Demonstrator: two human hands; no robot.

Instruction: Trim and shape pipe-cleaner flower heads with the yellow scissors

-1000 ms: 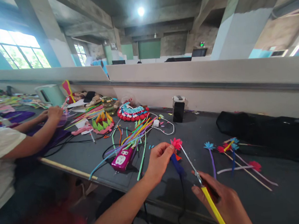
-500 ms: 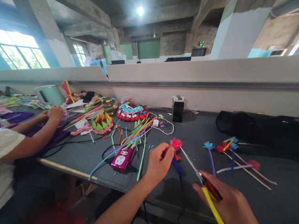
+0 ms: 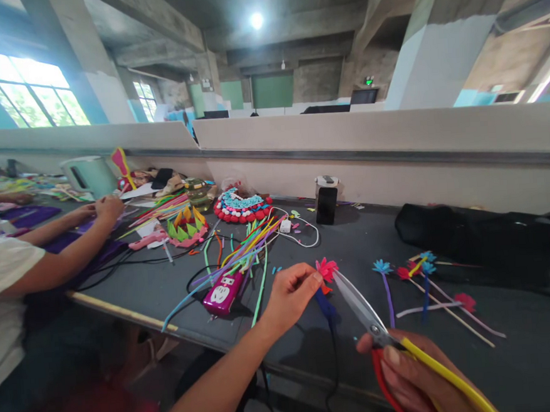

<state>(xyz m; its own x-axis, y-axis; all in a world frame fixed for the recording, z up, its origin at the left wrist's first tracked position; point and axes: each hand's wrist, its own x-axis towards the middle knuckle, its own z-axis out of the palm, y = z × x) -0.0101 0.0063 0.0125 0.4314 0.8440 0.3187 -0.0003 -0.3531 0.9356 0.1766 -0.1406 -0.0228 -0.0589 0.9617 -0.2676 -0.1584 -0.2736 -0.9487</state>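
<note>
My left hand [image 3: 296, 295] pinches a small pinkish-red flower [image 3: 326, 269] between thumb and fingertips, above the dark table. In my right hand [image 3: 416, 372] is a pair of scissors [image 3: 372, 325] with one red and one yellow handle. The blades point up and left, and their tips touch or nearly touch the flower's right side. Below the flower a dark blue strip [image 3: 326, 306] hangs over the table, with a bit of orange-red beside it. To the right lie a blue flower on a purple stem [image 3: 387, 286] and several other stemmed flowers [image 3: 420, 268].
A purple box [image 3: 223, 294] with coloured pipe cleaners [image 3: 247, 252] lies left of my hands. Behind stand a phone [image 3: 326, 205] and a beaded red, white and blue piece [image 3: 242, 206]. A black bag [image 3: 475, 239] lies right. A co-worker's hands [image 3: 108, 208] work at the left.
The scissors have turned in my right hand so that their flat blades and both handles now show. The flower has shifted slightly to the right. The co-worker's hands moved a little.
</note>
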